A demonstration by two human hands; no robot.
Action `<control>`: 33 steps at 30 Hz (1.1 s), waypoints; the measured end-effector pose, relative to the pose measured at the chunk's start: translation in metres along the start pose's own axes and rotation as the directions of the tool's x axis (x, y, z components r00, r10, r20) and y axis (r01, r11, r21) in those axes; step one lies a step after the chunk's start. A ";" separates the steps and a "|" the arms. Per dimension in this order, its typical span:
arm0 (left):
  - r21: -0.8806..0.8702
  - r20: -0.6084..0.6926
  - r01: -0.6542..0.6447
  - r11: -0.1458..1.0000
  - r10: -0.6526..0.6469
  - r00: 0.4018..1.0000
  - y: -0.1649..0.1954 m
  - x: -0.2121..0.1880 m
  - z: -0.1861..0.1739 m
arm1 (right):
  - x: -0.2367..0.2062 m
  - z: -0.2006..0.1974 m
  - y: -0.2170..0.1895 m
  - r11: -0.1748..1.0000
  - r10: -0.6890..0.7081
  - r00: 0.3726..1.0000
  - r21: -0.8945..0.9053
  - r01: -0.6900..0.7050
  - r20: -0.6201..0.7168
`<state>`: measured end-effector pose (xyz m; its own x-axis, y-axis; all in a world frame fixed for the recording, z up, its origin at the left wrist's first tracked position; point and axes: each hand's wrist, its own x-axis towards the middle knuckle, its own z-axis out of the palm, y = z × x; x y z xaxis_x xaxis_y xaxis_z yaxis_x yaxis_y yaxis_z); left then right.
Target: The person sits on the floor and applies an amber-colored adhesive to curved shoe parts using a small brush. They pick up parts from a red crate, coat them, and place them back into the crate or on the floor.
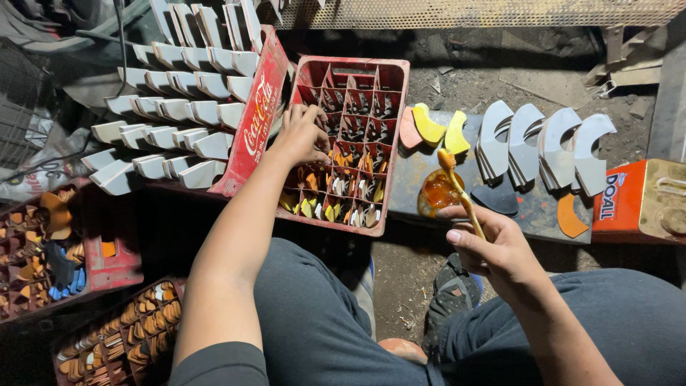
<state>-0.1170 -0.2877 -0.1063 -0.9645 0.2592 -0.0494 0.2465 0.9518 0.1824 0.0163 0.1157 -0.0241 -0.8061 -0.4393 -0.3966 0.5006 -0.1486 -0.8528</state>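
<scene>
My left hand (304, 134) reaches into a red compartmented crate (396, 107), its fingers closed down among small orange and yellow shoe-sole pieces in the cells; whether it grips one is hidden. My right hand (493, 246) holds a thin glue-coated brush (457, 187) whose tip rests above a small open tin of orange glue (436, 193). The tin sits on a dark metal work slab (407, 186). Grey curved heel pieces (543, 143) stand in a row on that slab, with yellow and pink ones (429, 127) beside them.
Another red crate (261, 107) at the left is filled with rows of grey-white curved pieces (171, 114). Further crates of orange parts (43, 250) sit at lower left. An orange and gold can (639, 200) lies at the right. My knees and a shoe (454, 293) are below.
</scene>
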 end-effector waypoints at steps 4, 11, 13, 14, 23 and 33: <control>-0.063 0.048 0.004 0.998 -0.001 0.999 -0.003 -0.002 -0.005 | 0.001 -0.001 -0.001 1.000 0.001 1.000 0.013 -0.002 0.018; -0.096 0.037 -0.016 0.995 0.020 0.999 -0.004 -0.008 -0.009 | -0.001 -0.001 -0.002 1.000 -0.007 1.000 -0.015 0.007 0.001; -0.087 0.035 -0.013 0.996 0.016 0.999 -0.006 -0.010 -0.008 | -0.001 -0.001 -0.002 1.000 -0.014 1.000 -0.018 0.014 0.003; -0.082 0.043 -0.004 0.997 0.008 0.999 -0.006 -0.010 -0.007 | -0.001 -0.001 -0.003 1.000 -0.018 1.000 -0.020 0.018 0.004; -0.033 0.049 0.106 0.994 -0.104 0.993 0.017 -0.014 -0.043 | -0.004 0.004 -0.017 0.997 -0.066 0.997 -0.044 0.064 -0.041; -0.355 -0.366 -0.371 0.858 0.238 0.900 0.175 -0.037 -0.111 | -0.060 -0.062 -0.067 0.736 -0.549 0.728 0.175 0.654 -0.411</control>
<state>-0.0490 -0.1493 0.0365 -0.8437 0.3999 0.3582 0.5361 0.6623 0.5234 0.0116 0.2067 0.0359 -0.9912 0.1261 0.0396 -0.1032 -0.5515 -0.8278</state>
